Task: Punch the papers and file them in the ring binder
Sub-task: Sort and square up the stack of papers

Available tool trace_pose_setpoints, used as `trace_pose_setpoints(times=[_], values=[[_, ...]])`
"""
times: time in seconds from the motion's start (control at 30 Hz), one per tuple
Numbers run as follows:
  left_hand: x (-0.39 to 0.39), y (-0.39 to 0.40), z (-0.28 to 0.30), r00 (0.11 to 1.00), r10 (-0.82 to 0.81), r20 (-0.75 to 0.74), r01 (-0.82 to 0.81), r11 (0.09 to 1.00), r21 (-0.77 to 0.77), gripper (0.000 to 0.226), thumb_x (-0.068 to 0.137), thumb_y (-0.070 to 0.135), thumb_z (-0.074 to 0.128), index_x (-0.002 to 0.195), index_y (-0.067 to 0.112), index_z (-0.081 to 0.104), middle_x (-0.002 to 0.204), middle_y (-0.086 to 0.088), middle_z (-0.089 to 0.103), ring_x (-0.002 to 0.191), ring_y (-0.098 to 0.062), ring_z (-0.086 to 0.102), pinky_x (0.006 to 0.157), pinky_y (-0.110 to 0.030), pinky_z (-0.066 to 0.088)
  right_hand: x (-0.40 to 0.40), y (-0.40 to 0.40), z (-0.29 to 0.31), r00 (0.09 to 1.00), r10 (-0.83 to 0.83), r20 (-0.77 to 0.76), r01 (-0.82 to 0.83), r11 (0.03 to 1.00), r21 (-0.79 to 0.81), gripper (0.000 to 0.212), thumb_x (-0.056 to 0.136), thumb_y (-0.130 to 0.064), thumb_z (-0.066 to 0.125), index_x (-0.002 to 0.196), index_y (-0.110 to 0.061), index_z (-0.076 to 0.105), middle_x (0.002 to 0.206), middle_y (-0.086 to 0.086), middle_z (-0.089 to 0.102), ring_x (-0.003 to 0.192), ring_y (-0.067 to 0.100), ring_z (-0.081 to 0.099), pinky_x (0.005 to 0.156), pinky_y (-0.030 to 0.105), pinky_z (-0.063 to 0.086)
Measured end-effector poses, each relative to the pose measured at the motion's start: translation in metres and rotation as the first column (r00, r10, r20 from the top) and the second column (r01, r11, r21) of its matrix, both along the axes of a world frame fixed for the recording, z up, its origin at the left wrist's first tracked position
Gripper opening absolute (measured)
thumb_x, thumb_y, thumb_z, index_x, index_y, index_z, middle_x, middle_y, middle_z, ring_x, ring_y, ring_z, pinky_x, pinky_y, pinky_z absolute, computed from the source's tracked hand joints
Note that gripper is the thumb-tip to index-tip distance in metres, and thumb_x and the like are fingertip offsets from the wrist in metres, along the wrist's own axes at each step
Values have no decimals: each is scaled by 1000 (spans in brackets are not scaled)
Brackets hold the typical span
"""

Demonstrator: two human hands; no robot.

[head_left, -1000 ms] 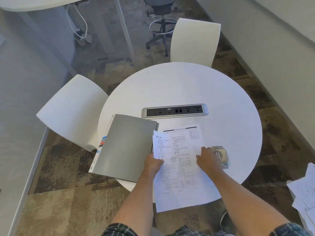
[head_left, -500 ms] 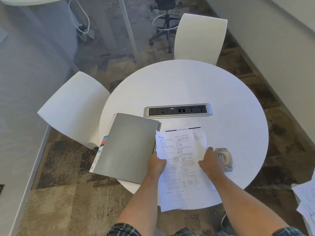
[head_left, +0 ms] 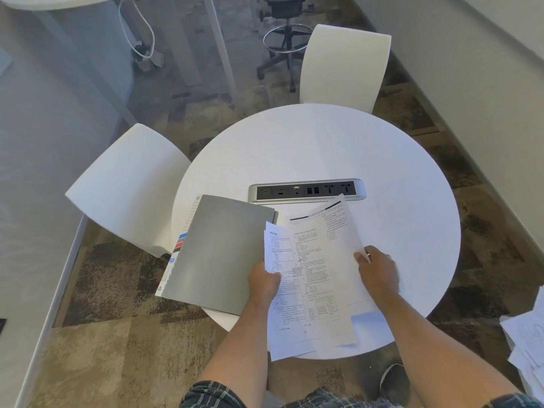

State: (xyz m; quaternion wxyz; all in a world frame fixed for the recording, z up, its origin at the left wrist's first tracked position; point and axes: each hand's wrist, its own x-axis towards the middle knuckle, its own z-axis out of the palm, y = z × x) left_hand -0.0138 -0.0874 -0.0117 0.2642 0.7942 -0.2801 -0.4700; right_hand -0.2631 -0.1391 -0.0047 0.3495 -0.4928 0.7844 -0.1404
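Printed papers lie fanned at the near edge of the round white table, and their lower ends hang over the rim. My left hand grips the left edge of the lower sheet. My right hand holds the right edge of the top sheet, which is tilted with its top corner near the socket strip. A closed grey ring binder lies to the left of the papers, partly over the table's edge. The hole punch is hidden under my right hand.
A silver socket strip is set into the table's middle. White chairs stand at the left and at the far side. Loose papers are piled at the right edge of view. A swivel stool stands behind.
The top sheet has swung clockwise and further up the table towards the socket strip. My right hand moved right with it and now covers the hole punch. My left hand stayed put.
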Motion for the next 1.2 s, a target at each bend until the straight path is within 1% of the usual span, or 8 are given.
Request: trace_pose_setpoints(times=[0.13,0.4,0.53,0.63,0.8,0.9,1.0,1.2], values=[[4,-6,4,1000,3,4,-3,1000,-3,19,88,5,58,97,8,74,93,-2,76,88,-25,73,65,-30,56,-9,-4,-1,992,-44,117,58,992,-114,17,103,-29,53,89,-20,59,83,1,66,85,30,64,66,35,47],[9,-15,12,997,46,60,-44,999,-24,10,90,11,60,87,6,68,83,-1,71,68,-15,61,54,-23,47,-27,-6,16,871,-289,398,409,874,-262,22,106,-27,52,91,-12,57,87,2,64,79,21,59,65,28,43],[12,-13,11,993,59,97,-55,997,-47,13,88,3,54,84,9,65,78,2,66,67,-16,58,51,-21,45,-27,-4,29,768,-326,551,527,811,-254,22,104,-35,58,84,-24,57,90,-5,67,77,12,60,67,23,45],[12,-9,14,993,50,109,-43,997,-66,15,89,2,53,81,12,61,74,4,63,62,-10,54,43,-13,41,-30,-5,27,714,-315,626,534,823,-194,22,100,-33,64,82,-22,63,90,-3,70,78,15,60,71,26,49],[13,-10,13,995,83,50,-78,993,-83,25,84,-5,47,87,7,69,83,3,69,72,-16,61,52,-20,45,-26,-6,27,623,-307,720,518,851,-86,18,95,-22,73,78,-15,70,75,-5,67,64,10,60,62,23,51],[15,-13,14,996,89,-2,-89,993,-82,28,82,-4,49,92,8,73,89,-2,74,76,-19,65,55,-21,49,-27,-8,19,792,-150,591,279,951,-132,32,94,-24,72,67,-13,60,63,-4,53,60,18,44,56,28,35],[14,-17,14,987,74,-142,-87,993,-84,29,80,-4,59,96,13,76,94,-6,78,81,-20,74,62,-28,59,-22,-11,13,924,26,382,3,997,-75,34,92,-30,72,64,-16,58,61,-5,58,61,19,51,59,31,37],[7,-23,24,948,96,-303,-119,991,-60,22,82,-7,66,91,11,72,81,0,74,66,-15,68,53,-22,54,-12,-5,1,929,49,367,-92,991,100,35,81,-38,76,90,-5,69,87,9,76,76,19,63,75,35,52]])
